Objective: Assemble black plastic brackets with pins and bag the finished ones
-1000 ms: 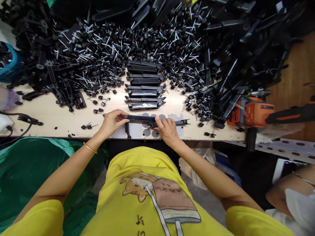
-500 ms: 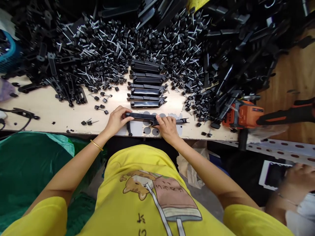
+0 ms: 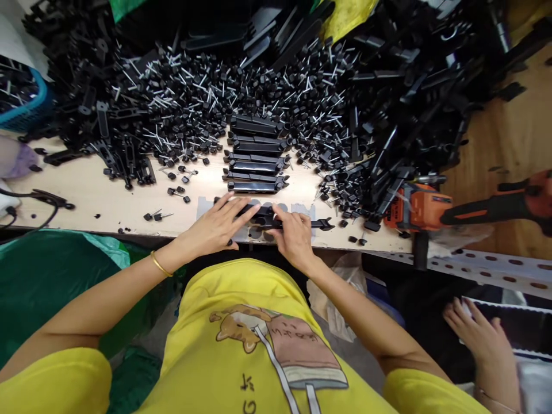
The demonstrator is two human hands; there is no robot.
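My left hand point(image 3: 213, 229) lies with its fingers stretched out across the left part of a long black plastic bar point(image 3: 263, 213) at the table's front edge. My right hand point(image 3: 295, 234) grips a black fork-ended piece point(image 3: 323, 224) that joins or overlaps the bar's right end; its forked tip sticks out to the right. Both hands cover much of the bar. Under them are grey patches point(image 3: 204, 206) on the table. Just behind, several similar black assemblies point(image 3: 257, 167) lie in a neat row of pairs.
Heaps of black knobs with metal pins point(image 3: 194, 86) fill the table's back. Flat black parts point(image 3: 103, 123) lie left, beside a blue basket point(image 3: 41, 95). At right rests an orange power tool point(image 3: 425, 207). A co-worker's hand point(image 3: 483, 333) is at lower right; green sheeting point(image 3: 64, 287) hangs at left.
My left hand has gone from pinching the bar's left end to lying over it with fingers spread. My right hand still holds the forked piece. The co-worker's hand has moved left.
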